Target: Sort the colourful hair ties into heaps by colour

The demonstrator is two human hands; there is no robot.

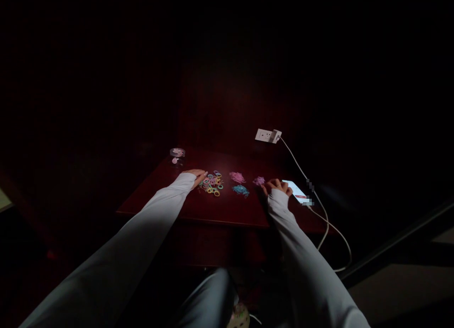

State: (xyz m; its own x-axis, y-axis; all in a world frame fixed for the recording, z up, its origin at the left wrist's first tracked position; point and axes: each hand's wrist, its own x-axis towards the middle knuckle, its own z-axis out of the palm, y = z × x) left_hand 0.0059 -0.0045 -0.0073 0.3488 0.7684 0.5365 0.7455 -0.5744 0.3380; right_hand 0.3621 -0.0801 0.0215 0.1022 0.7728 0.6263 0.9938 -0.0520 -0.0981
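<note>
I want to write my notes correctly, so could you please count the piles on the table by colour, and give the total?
Pink pile: 1
Blue pile: 1
Purple pile: 1
Mixed-colour pile: 1
Total: 4 piles

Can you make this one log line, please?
left hand: at multicolored pile | right hand: beside purple pile | pink pile, blue pile: between hands | phone: screen lit

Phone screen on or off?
On: the phone beside the right hand shows a bright, pale display with a red band, though too small to read.
</note>
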